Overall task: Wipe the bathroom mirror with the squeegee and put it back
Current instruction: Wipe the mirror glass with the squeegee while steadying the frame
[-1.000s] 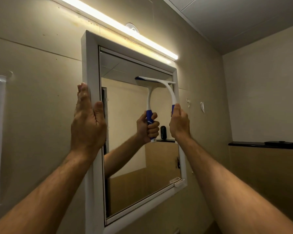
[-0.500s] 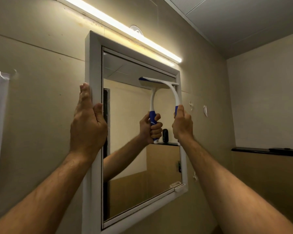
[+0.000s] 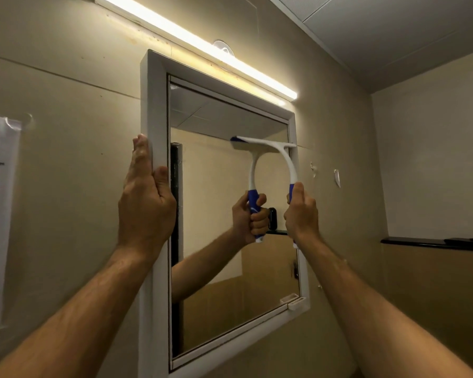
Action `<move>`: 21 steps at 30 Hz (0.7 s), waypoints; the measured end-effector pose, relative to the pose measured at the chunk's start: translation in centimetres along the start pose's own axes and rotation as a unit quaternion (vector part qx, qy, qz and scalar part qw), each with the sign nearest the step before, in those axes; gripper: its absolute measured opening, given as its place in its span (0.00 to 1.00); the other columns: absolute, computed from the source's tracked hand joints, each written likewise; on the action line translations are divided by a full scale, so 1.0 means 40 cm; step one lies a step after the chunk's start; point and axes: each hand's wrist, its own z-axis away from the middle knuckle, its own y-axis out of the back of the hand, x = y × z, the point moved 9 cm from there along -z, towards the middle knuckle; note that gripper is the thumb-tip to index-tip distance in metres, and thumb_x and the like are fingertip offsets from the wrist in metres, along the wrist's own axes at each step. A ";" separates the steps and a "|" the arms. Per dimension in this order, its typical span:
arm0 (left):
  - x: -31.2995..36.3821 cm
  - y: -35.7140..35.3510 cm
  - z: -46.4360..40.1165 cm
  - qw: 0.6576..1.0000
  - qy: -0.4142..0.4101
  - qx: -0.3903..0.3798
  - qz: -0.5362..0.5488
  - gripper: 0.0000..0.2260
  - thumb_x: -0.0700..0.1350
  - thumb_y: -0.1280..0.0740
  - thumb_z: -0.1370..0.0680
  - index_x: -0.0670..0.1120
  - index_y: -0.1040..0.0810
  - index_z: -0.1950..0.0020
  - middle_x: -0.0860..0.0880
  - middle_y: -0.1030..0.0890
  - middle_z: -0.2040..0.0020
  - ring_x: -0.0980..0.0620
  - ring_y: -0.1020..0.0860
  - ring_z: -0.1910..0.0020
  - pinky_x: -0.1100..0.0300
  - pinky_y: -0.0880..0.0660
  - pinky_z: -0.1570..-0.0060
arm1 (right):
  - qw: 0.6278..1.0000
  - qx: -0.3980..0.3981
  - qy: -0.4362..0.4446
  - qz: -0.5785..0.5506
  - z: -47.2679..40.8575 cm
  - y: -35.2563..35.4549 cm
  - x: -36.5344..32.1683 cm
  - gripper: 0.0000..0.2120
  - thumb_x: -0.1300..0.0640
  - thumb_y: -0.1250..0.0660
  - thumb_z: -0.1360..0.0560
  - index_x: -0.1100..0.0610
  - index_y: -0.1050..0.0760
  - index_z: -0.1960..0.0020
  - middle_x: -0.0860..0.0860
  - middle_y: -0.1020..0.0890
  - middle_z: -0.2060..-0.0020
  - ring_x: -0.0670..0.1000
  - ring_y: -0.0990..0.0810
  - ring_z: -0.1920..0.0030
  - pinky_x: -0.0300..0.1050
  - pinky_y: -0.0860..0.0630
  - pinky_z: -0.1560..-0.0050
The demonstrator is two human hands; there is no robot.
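Squeegee [image 3: 281,148] sits high on the mirror [image 3: 216,214], its blade lying across the glass near the right side of the white frame [image 3: 153,105], a little below the top edge. Your right hand [image 3: 302,214] is closed around the blue grip at the bottom of the curved white handle, so you are in the wiping step, part-way through a downward stroke on the right-hand strip. Your left hand [image 3: 145,203] lies flat and open against the left side of the frame, thumb hooked over its inner edge, steadying it rather than holding anything.

The next move, as I judge it, calls for you to keep the blade pressed evenly on the glass and draw it straight down toward the bottom rail, where a small white clip [image 3: 295,302] sits at the lower right corner; ease off before you strike it. The left part of the glass probably needs a stroke too, though I cannot tell from this angle which parts are already wiped.

Compared with a second ago, the blade has come down only slightly from the top of the glass, your right hand has dropped with it, and your left hand has stayed where it was on the frame. The light bar [image 3: 197,45] above glows as before.
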 end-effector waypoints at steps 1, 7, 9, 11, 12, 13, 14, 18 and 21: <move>-0.020 0.010 0.008 1.000 0.008 0.000 0.002 0.20 0.55 0.58 0.15 0.48 0.45 0.64 0.52 0.65 0.61 0.57 0.68 0.63 0.62 0.73 0.61 | 1.000 0.000 0.002 0.002 0.021 0.005 0.021 0.22 0.37 0.53 0.23 0.51 0.33 0.65 0.48 0.34 0.75 0.47 0.36 0.76 0.42 0.37 0.74; -0.048 0.048 0.040 1.000 0.024 0.019 -0.008 0.20 0.55 0.58 0.15 0.48 0.45 0.64 0.51 0.65 0.61 0.57 0.68 0.63 0.63 0.73 0.62 | 1.000 0.002 0.000 0.021 0.079 0.030 0.061 0.23 0.39 0.53 0.20 0.52 0.32 0.64 0.49 0.33 0.74 0.47 0.34 0.75 0.42 0.36 0.73; -0.027 0.044 0.035 1.000 0.014 0.025 -0.008 0.20 0.55 0.58 0.15 0.48 0.45 0.64 0.51 0.65 0.60 0.57 0.68 0.62 0.63 0.73 0.61 | 1.000 0.001 -0.001 0.020 0.065 0.032 0.037 0.23 0.38 0.52 0.21 0.51 0.31 0.64 0.48 0.32 0.74 0.47 0.33 0.75 0.42 0.35 0.73; -0.006 0.035 0.029 1.000 0.004 0.021 -0.006 0.20 0.55 0.58 0.15 0.48 0.45 0.64 0.51 0.65 0.60 0.57 0.68 0.62 0.62 0.73 0.61 | 1.000 -0.006 0.000 0.012 0.050 0.024 0.014 0.23 0.38 0.52 0.21 0.51 0.31 0.63 0.48 0.32 0.74 0.47 0.33 0.75 0.43 0.34 0.72; 0.001 0.033 0.027 1.000 0.001 0.018 -0.009 0.20 0.55 0.58 0.15 0.48 0.45 0.64 0.51 0.65 0.60 0.57 0.68 0.62 0.62 0.73 0.61 | 1.000 -0.009 0.001 0.010 0.046 0.018 0.006 0.23 0.38 0.52 0.21 0.51 0.31 0.63 0.49 0.32 0.74 0.47 0.33 0.74 0.43 0.34 0.72; 0.004 0.033 0.027 1.000 -0.001 0.014 -0.014 0.19 0.54 0.56 0.16 0.48 0.45 0.64 0.52 0.65 0.60 0.57 0.68 0.63 0.62 0.73 0.62 | 1.000 -0.012 0.001 0.010 0.047 0.011 0.002 0.23 0.38 0.52 0.21 0.51 0.32 0.63 0.49 0.32 0.74 0.48 0.33 0.74 0.43 0.35 0.72; 0.005 0.034 0.027 1.000 -0.004 0.009 -0.018 0.17 0.54 0.53 0.18 0.48 0.45 0.64 0.52 0.65 0.61 0.57 0.69 0.63 0.62 0.74 0.62 | 1.000 -0.013 0.001 0.010 0.050 0.007 0.003 0.22 0.38 0.52 0.21 0.51 0.32 0.64 0.49 0.32 0.74 0.48 0.34 0.74 0.43 0.35 0.72; -0.029 0.044 0.045 1.000 -0.008 -0.009 -0.004 0.13 0.55 0.47 0.29 0.47 0.46 0.64 0.51 0.65 0.62 0.57 0.69 0.64 0.66 0.73 0.60 | 1.000 -0.011 0.010 0.019 0.085 0.009 0.047 0.22 0.38 0.53 0.21 0.51 0.34 0.65 0.50 0.34 0.73 0.49 0.35 0.73 0.44 0.36 0.71; -0.054 0.050 0.068 1.000 -0.005 0.002 -0.010 0.13 0.55 0.47 0.30 0.47 0.46 0.64 0.51 0.65 0.61 0.57 0.68 0.64 0.67 0.71 0.58 | 1.000 -0.018 0.002 0.019 0.114 0.018 0.082 0.22 0.39 0.53 0.21 0.51 0.34 0.64 0.52 0.33 0.72 0.52 0.34 0.71 0.45 0.35 0.69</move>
